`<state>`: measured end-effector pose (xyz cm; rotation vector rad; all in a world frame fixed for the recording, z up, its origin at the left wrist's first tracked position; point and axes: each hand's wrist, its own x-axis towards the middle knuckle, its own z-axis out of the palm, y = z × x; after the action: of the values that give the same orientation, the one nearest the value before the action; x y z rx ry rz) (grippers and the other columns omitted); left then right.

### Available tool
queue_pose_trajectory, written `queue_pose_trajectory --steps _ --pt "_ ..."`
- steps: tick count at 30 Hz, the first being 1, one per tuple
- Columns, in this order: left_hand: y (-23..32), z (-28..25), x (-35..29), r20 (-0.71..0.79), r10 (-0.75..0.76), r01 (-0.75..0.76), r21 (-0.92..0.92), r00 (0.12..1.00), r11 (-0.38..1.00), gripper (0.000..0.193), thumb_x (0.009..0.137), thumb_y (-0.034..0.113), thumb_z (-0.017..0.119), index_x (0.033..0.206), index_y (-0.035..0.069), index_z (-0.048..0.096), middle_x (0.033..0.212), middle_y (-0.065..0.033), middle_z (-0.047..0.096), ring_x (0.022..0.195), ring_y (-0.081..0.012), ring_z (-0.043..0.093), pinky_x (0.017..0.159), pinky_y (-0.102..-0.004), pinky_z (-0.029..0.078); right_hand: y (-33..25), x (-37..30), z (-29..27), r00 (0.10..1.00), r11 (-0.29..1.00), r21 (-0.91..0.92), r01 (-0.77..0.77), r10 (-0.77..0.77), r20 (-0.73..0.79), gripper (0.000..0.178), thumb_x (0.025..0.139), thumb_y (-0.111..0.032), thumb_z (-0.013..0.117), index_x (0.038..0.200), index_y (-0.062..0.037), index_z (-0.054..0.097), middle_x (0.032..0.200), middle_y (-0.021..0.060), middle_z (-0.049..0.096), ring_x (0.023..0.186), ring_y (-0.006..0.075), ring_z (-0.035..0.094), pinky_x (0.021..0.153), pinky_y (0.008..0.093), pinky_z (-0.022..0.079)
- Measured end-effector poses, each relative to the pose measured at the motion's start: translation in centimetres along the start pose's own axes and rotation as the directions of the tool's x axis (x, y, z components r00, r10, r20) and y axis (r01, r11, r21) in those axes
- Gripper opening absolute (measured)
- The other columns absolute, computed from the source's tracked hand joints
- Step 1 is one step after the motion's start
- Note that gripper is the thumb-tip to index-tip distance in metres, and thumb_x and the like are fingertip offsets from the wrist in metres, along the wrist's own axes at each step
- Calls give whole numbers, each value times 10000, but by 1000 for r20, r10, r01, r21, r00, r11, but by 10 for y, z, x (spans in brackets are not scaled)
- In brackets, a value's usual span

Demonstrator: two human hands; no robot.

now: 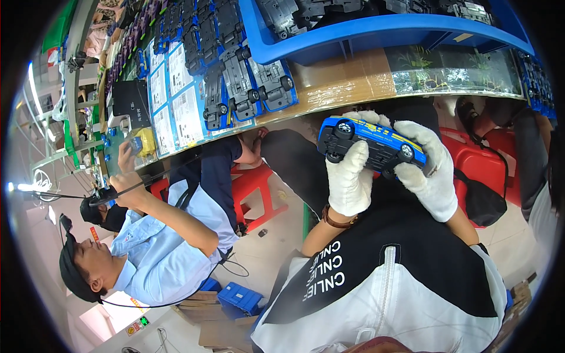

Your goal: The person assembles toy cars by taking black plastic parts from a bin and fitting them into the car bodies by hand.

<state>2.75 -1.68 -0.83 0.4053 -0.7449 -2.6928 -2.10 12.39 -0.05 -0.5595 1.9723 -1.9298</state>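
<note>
Right of the frame's centre, our left hand (349, 181) and right hand (433, 173) pinch the toy car (376, 155), best steadied without pressing its wheels (345, 129).

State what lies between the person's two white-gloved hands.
In the head view, a blue-and-black toy car lies between the white-gloved left hand and white-gloved right hand, held by both.

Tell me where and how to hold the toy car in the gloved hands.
Probably near its two ends, from left and right: the blue toy car is long, its underside faces the camera and its wheels protrude, so the left hand and right hand can each clamp one end.
</note>
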Motion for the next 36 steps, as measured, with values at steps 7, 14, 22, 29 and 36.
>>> queue_pose_trajectory --steps 7,14,22,29,36 --pt "-4 0 7 -82 33 -21 144 996 989 417 860 189 704 1203 43 516 1168 -127 605 1097 -295 603 972 -442 482 8 -8 3 994 998 -23 -56 54 -93 467 860 -204 708 1229 17 525 1161 143 620 1017 175 608 906 306 471" --pt "-4 -1 -13 -53 19 5 413 998 911 489 934 273 616 1317 50 409 1229 -116 562 1101 -208 578 968 -358 464 3 -6 14 994 998 49 -34 39 -100 564 912 -377 635 1284 20 488 1128 140 612 1030 188 584 905 300 454" --pt "145 -12 6 -46 547 -404 624 836 669 411 1031 303 359 1330 26 406 1178 -165 562 1066 -280 588 893 -414 504 -3 -4 -13 990 990 73 -125 129 -62 454 928 -161 579 1336 7 475 1021 94 621 845 118 597 761 239 492" --pt "279 -103 176 -187 558 -122 874 809 471 482 952 215 535 1385 27 436 1181 -59 591 976 -133 558 839 -263 457 12 -11 -70 942 988 -107 -115 74 -327 289 947 -51 525 1221 25 572 950 72 634 791 97 591 709 217 481" --pt "369 -240 265 623 121 -309 536 773 -786 458 953 301 501 1303 10 550 1310 -135 566 1162 -241 540 1039 -332 362 -6 -17 -115 843 807 -582 -100 -242 -481 182 872 -7 604 1049 17 639 948 148 675 825 256 662 751 311 514"
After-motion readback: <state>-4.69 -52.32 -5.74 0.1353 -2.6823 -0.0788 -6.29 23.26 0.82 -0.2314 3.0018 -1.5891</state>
